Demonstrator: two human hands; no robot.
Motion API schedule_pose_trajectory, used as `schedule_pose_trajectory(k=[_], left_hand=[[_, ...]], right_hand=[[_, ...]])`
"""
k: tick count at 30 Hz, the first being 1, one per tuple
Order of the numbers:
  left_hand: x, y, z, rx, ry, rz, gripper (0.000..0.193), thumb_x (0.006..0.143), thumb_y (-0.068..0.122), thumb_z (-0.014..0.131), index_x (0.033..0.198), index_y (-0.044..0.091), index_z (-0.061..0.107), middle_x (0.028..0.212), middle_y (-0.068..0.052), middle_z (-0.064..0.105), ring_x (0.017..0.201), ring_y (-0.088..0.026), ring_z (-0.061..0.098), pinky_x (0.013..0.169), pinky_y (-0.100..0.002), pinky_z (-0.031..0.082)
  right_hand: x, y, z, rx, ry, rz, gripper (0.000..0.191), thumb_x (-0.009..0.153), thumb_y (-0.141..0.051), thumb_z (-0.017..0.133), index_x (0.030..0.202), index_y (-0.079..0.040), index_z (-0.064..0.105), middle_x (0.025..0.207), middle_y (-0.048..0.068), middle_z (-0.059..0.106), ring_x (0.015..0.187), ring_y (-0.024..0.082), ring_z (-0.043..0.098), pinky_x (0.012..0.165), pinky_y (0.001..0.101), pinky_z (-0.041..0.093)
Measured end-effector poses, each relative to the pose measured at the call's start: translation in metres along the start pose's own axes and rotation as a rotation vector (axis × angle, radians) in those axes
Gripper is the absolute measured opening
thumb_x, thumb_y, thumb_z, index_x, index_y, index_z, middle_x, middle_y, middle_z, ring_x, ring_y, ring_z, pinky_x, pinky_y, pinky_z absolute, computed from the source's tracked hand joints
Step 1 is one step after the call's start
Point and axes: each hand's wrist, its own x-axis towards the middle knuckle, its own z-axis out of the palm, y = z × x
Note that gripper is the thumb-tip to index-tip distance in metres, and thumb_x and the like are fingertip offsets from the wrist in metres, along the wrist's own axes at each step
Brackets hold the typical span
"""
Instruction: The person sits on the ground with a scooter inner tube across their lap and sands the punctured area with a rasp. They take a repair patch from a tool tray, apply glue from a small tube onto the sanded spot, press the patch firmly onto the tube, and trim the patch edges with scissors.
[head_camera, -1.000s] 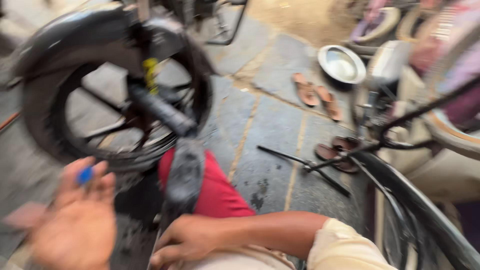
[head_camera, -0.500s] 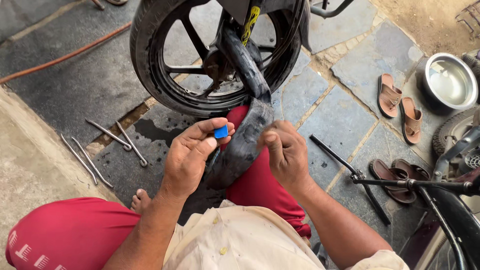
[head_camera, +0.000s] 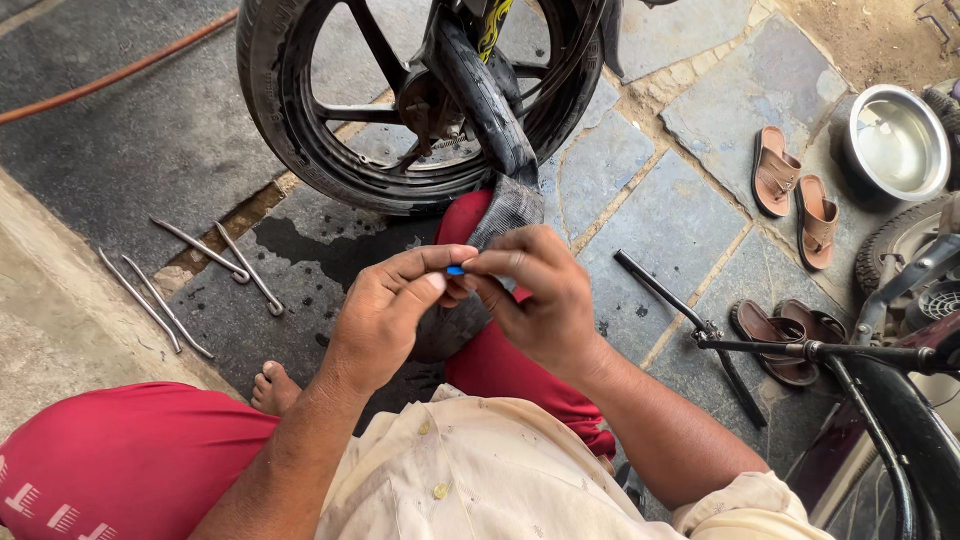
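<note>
**Small blue piece pinched between both hands over an inner tube**

At the centre of the head view, a small blue piece (head_camera: 455, 270) was held between the fingertips of both hands. The left hand (head_camera: 385, 310) was closed around it with thumb and forefinger pressed on its left side; the right hand (head_camera: 540, 295) was curled, its fingertips pinching the same piece from the right. Both hands touched each other at the piece.

Just beneath the hands, a black inner tube (head_camera: 490, 120) was draped across the person's red-clothed knee (head_camera: 500, 360) and ran up toward 12 o'clock into a motorcycle wheel (head_camera: 300, 130) with black spokes. The wheel was standing on a stone floor (head_camera: 660, 200) that looked wet at 10 o'clock.

At 9 o'clock, four metal tyre levers (head_camera: 215, 255) were laid on the floor, well apart from the hands. An orange hose (head_camera: 120, 72) was seen at 11 o'clock. At 2 o'clock, a pair of brown sandals (head_camera: 795, 195) lay beside a steel bowl (head_camera: 895, 140). At 3 o'clock, a second pair of sandals (head_camera: 785, 335) and a black rod (head_camera: 660, 290) were seen near another motorcycle's handlebar (head_camera: 800, 350).
</note>
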Motion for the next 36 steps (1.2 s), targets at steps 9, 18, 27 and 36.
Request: schedule_pose_trajectory(k=[9, 18, 27, 36], left_hand=[[0.006, -0.021, -0.009, -0.203, 0.059, -0.004, 0.014, 0.095, 0.005, 0.075, 0.109, 0.000, 0.076, 0.089, -0.005, 0.072, 0.069, -0.009, 0.062, 0.062, -0.023, 0.051], [0.005, -0.039, -0.007, -0.692, -0.142, -0.168, 0.021, 0.093, 0.008, 0.077, 0.113, 0.001, 0.075, 0.086, -0.011, 0.074, 0.067, -0.015, 0.068, 0.055, -0.029, 0.055], [0.007, -0.044, -0.010, -0.752, -0.104, -0.200, 0.021, 0.092, 0.010, 0.076, 0.111, 0.002, 0.074, 0.088, -0.012, 0.075, 0.070, -0.017, 0.070, 0.061, -0.029, 0.056], [0.006, -0.046, -0.011, -0.702, -0.092, -0.159, 0.022, 0.093, 0.010, 0.076, 0.114, 0.001, 0.073, 0.095, -0.016, 0.077, 0.074, -0.017, 0.072, 0.064, -0.028, 0.056]], right_hand=[[-0.018, 0.021, 0.014, 1.070, -0.120, 0.691, 0.024, 0.094, -0.018, 0.077, 0.107, 0.002, 0.073, 0.096, 0.010, 0.073, 0.087, 0.017, 0.070, 0.080, 0.0315, 0.058], [-0.029, 0.031, 0.019, 1.392, -0.133, 0.739, 0.021, 0.092, -0.017, 0.084, 0.101, -0.002, 0.072, 0.091, 0.006, 0.070, 0.079, 0.014, 0.066, 0.073, 0.0302, 0.054], [-0.022, 0.013, 0.007, 1.200, -0.122, 0.701, 0.022, 0.097, -0.017, 0.076, 0.109, 0.002, 0.072, 0.094, 0.008, 0.072, 0.085, 0.014, 0.067, 0.079, 0.0294, 0.056], [-0.016, -0.001, -0.003, 1.040, -0.153, 0.565, 0.018, 0.100, -0.008, 0.071, 0.110, 0.006, 0.066, 0.100, 0.012, 0.072, 0.092, 0.017, 0.072, 0.085, 0.0347, 0.063]])
